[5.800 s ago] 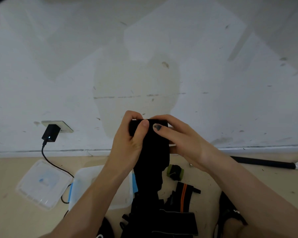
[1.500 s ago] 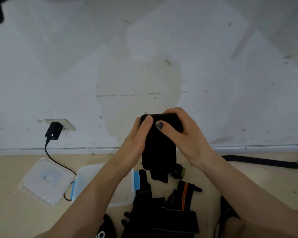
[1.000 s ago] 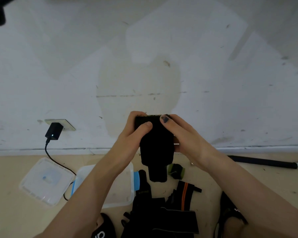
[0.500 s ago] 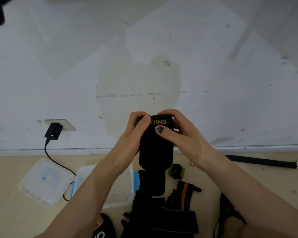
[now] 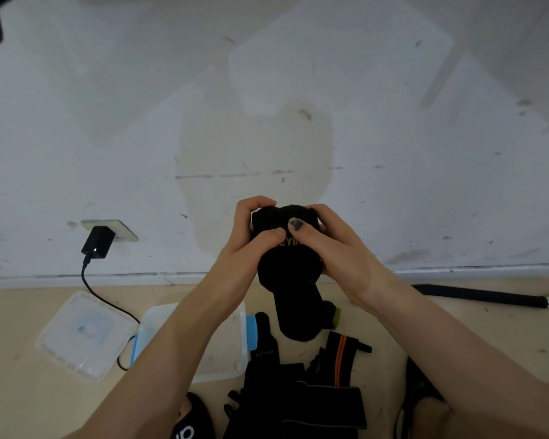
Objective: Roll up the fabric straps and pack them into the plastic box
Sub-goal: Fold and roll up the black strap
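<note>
Black fabric strap [image 5: 287, 270], soft and floppy, was held mid-air above the floor, left hand [image 5: 251, 239] and right hand [image 5: 333, 248] both pinching its rolled top, tail dangling near the plastic box [image 5: 235, 359]; best gripped at the roll.

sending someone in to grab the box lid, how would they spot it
Start at the black charger plugged into the wall and follow its cable down to the floor. The lid lies flat there, left of the plastic box. It is the only clear, shallow square with a faint blue patch in its middle.
</note>
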### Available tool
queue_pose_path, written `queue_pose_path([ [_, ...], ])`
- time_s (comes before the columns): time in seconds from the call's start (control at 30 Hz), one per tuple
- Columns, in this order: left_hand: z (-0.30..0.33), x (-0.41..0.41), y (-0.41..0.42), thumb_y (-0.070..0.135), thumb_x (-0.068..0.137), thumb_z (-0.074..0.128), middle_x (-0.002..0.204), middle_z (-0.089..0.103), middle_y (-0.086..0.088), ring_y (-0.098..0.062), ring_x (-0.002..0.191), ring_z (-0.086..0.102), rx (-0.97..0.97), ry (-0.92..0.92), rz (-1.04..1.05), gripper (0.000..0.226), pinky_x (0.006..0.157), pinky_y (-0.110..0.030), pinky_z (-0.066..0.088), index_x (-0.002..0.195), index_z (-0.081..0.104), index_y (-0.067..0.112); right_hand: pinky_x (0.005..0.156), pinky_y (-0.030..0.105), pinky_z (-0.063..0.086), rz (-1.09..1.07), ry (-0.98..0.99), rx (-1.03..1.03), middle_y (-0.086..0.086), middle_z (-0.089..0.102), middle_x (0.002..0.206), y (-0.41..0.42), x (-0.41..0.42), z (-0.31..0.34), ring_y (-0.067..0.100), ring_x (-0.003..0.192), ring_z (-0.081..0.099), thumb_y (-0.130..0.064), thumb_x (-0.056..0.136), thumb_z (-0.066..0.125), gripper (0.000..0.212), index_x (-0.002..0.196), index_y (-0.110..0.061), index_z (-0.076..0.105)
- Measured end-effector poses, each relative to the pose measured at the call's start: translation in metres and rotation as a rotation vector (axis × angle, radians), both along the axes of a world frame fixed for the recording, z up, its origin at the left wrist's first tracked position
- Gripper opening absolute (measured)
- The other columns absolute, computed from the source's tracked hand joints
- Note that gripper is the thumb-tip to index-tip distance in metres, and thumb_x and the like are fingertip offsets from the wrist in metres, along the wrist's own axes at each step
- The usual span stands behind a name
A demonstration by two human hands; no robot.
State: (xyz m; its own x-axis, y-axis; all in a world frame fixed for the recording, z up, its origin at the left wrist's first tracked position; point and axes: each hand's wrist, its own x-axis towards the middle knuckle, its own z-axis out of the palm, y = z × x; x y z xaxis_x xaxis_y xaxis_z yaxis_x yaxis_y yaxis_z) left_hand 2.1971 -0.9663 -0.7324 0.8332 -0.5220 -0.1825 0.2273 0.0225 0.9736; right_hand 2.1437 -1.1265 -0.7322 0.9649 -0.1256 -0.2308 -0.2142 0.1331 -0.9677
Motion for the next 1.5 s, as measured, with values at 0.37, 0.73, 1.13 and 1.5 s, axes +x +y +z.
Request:
queue_pose_path([
  [0.37, 0.005, -0.001, -0.001, 0.033, 0.106, 0.05, 0.112, 0.068, -0.009, -0.022, 0.08, 0.068, 0.024, 0.058, 0.008, 0.023, 0.065, -0.035, 0.055, 0.125, 0.055, 0.021, 0.079, 0.041, 0.064, 0.009, -0.046, -0.061, 0.011, 0.064, 0.12, -0.002, -0.003, 0.007, 0.025, 0.094, 0.075, -0.019, 0.098, 0.066, 0.028, 0.125, -0.022, 0.059],
  [0.73, 0.001, 0.004, 0.006, 0.031, 0.089, 0.055, 0.109, 0.068, 0.003, -0.029, 0.106, 0.067, 0.095, -0.092, 0.078, 0.023, 0.093, -0.056, 0.056, 0.112, 0.06, 0.032, 0.071, 0.032, 0.061, 0.017, 0.032, -0.253, -0.003, 0.059, 0.12, -0.002, -0.01, 0.007, 0.015, 0.085, 0.072, -0.043, 0.102, 0.053, 0.042, 0.143, -0.043, 0.044],
  [1.13, -0.001, 0.005, 0.0, 0.033, 0.093, 0.058, 0.108, 0.065, -0.013, -0.02, 0.08, 0.065, 0.171, -0.052, 0.097, 0.025, 0.069, -0.035, 0.053, 0.115, 0.057, 0.023, 0.072, 0.026, 0.054, 0.036, -0.67, -0.897, -0.006, 0.069, 0.101, -0.003, -0.019, -0.008, 0.009, 0.079, 0.064, -0.011, 0.094, 0.064, 0.015, 0.102, -0.014, 0.076],
  [1.5, -0.006, -0.018, -0.008, 0.019, 0.108, 0.035, 0.082, 0.062, -0.005, -0.012, 0.064, 0.058, 0.321, -0.082, 0.011, 0.031, 0.055, -0.02, 0.046, 0.106, 0.066, 0.019, 0.076, 0.015, 0.04, 0.061, -0.516, -0.784, -0.022, 0.059, 0.082, -0.017, -0.006, 0.0, 0.006, 0.081, 0.056, -0.017, 0.092, 0.066, 0.01, 0.092, -0.021, 0.075],
])
